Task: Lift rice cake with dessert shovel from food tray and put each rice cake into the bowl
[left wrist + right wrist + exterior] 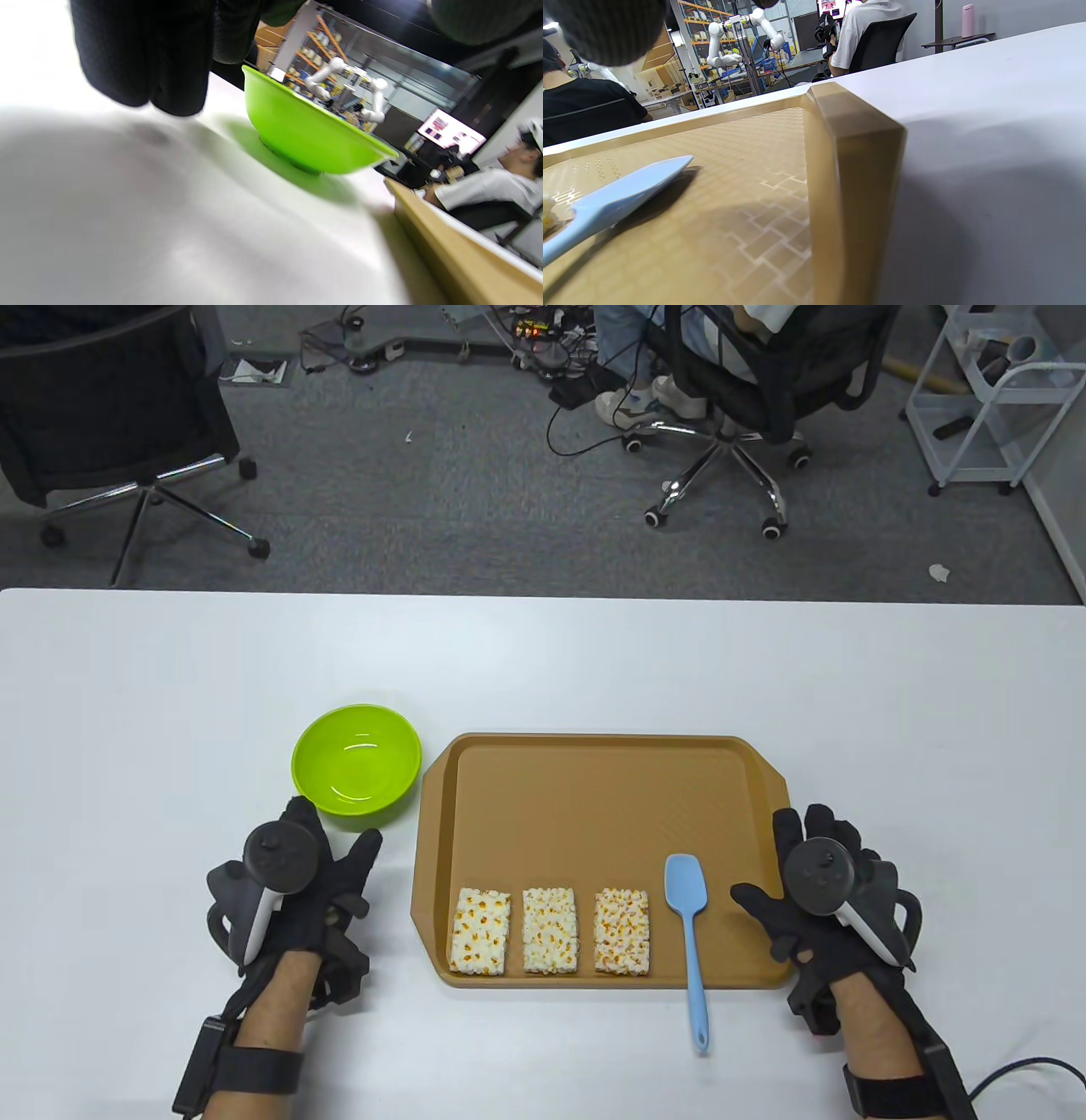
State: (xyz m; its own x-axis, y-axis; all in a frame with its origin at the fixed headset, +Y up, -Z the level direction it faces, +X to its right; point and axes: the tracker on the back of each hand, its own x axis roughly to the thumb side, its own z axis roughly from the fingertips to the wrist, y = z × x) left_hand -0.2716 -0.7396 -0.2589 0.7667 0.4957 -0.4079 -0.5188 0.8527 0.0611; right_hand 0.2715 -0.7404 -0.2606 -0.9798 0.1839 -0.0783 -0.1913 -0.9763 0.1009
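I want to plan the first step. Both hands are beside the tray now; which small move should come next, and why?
Probably the right hand should reach left and take the handle of the blue spatula. It lies untouched, blade on the tray, handle over the near rim, next to that hand. All three rice cakes are on the tray and the green bowl is empty.

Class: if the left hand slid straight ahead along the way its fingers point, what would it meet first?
Most likely the green bowl: the left hand points up the table, fingertips just short of its near rim, though the gap is hard to judge.
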